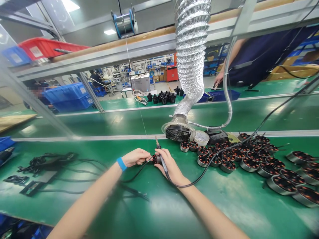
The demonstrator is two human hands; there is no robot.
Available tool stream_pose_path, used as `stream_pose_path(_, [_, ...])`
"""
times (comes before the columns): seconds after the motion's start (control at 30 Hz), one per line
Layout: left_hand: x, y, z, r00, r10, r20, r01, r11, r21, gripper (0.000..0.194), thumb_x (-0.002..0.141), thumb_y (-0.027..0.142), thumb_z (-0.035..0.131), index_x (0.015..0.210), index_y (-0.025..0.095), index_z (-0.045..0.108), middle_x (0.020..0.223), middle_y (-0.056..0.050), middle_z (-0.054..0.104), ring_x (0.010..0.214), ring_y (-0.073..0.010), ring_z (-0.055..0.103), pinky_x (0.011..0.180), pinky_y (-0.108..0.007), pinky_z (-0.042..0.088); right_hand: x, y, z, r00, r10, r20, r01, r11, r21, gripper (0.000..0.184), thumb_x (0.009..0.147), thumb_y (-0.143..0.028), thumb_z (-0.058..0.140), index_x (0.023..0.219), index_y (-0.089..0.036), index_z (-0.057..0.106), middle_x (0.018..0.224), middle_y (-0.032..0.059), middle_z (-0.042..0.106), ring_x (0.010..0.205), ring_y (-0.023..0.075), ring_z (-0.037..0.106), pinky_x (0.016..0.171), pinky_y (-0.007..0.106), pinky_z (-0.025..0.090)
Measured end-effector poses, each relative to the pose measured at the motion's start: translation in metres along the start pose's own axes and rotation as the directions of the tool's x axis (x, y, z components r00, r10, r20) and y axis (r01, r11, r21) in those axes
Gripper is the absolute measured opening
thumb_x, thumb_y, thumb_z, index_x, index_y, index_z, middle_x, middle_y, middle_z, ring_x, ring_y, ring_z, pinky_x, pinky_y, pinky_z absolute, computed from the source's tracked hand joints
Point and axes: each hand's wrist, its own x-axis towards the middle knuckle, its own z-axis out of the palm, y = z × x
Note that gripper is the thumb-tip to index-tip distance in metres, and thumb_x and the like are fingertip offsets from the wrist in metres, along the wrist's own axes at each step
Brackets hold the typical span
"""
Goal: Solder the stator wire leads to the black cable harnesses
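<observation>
My left hand (136, 156), with a blue wristband, is pinched on a small round motor stator (155, 159) and a black wire at the middle of the green bench (154, 212). My right hand (169, 166) is closed around a soldering iron (159, 149), whose tip points up and away just above the stator. The iron's black cable trails off to the right. A thin solder wire runs down from a spool (124, 24) overhead toward my hands.
Several copper-wound stators (249, 159) lie in rows at the right. A fume extractor with a fan grille (177, 132) and silver hose hangs just behind my hands. Black cable bundles (45, 166) lie at the left. Another person (249, 63) works across the belt.
</observation>
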Motion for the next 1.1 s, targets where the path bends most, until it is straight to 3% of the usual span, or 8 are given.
stream_pose_path(0.13, [0.007,0.004,-0.002,1.000,-0.025,0.000,0.025,0.999,0.020,0.051,0.061,0.055,0.082,0.081,0.010,0.068,0.054,0.007,0.040,0.046,-0.0035,0.018,0.047,-0.024,0.008,0.000,-0.002,-0.001,1.000,0.010,0.002,-0.010,1.000,0.000,0.063,0.085,-0.006,0.060,0.139,-0.029,0.037,0.125,0.0090,0.046,0.111,0.0212,0.060,0.097,0.040,0.053])
stream_pose_path(0.33, [0.017,0.007,-0.002,0.996,-0.094,-0.007,0.094,0.996,-0.002,0.053,0.051,0.053,0.088,0.061,0.015,0.052,0.049,0.009,0.034,0.044,-0.0031,0.017,0.046,-0.024,0.007,0.001,-0.001,-0.001,1.000,0.001,-0.008,-0.001,1.000,-0.018,0.064,0.085,-0.007,0.060,0.140,-0.030,0.037,0.124,0.0091,0.048,0.110,0.0223,0.061,0.095,0.042,0.054])
stream_pose_path(0.43, [0.017,0.010,-0.001,0.994,-0.112,-0.006,0.112,0.994,-0.006,0.052,0.052,0.053,0.087,0.060,0.016,0.051,0.048,0.010,0.030,0.043,-0.0026,0.014,0.045,-0.024,0.006,0.001,0.002,0.002,1.000,0.000,-0.020,-0.001,1.000,-0.028,0.065,0.085,-0.007,0.061,0.141,-0.030,0.037,0.125,0.0095,0.048,0.112,0.0233,0.061,0.096,0.043,0.054])
stream_pose_path(0.67, [0.016,0.022,-0.002,0.991,-0.127,0.052,0.124,0.990,0.061,0.047,0.061,0.053,0.082,0.073,0.011,0.066,0.048,0.009,0.033,0.043,-0.0033,0.015,0.046,-0.026,0.005,0.000,0.006,0.004,1.000,0.018,-0.010,-0.019,0.999,-0.026,0.065,0.085,-0.008,0.062,0.141,-0.029,0.036,0.127,0.0103,0.046,0.113,0.0239,0.061,0.098,0.043,0.053])
stream_pose_path(0.8, [0.016,0.024,0.001,0.997,-0.076,-0.021,0.078,0.984,0.163,0.049,0.058,0.055,0.083,0.063,0.014,0.058,0.048,0.008,0.036,0.043,-0.0033,0.018,0.046,-0.026,0.005,0.000,0.004,0.004,1.000,0.015,-0.009,-0.015,1.000,-0.025,0.067,0.084,-0.007,0.062,0.141,-0.030,0.036,0.127,0.0097,0.046,0.113,0.0239,0.061,0.098,0.043,0.053])
stream_pose_path(0.93, [0.019,0.023,0.010,0.991,-0.071,-0.113,0.083,0.991,0.105,0.053,0.051,0.054,0.086,0.057,0.017,0.048,0.048,0.009,0.035,0.043,-0.0032,0.019,0.046,-0.026,0.007,0.000,0.003,0.005,1.000,0.024,-0.019,-0.024,0.999,-0.030,0.066,0.084,-0.006,0.061,0.141,-0.030,0.037,0.125,0.0098,0.048,0.111,0.0236,0.062,0.096,0.043,0.054])
stream_pose_path(1.1, [0.015,0.028,0.013,0.996,-0.050,-0.078,0.062,0.985,0.159,0.048,0.062,0.057,0.078,0.059,0.016,0.053,0.047,0.008,0.034,0.043,-0.0041,0.017,0.045,-0.027,0.006,-0.001,0.003,0.005,0.999,0.030,-0.034,-0.032,0.999,-0.035,0.067,0.084,-0.006,0.061,0.141,-0.029,0.037,0.126,0.0101,0.047,0.106,0.0229,0.063,0.094,0.042,0.055])
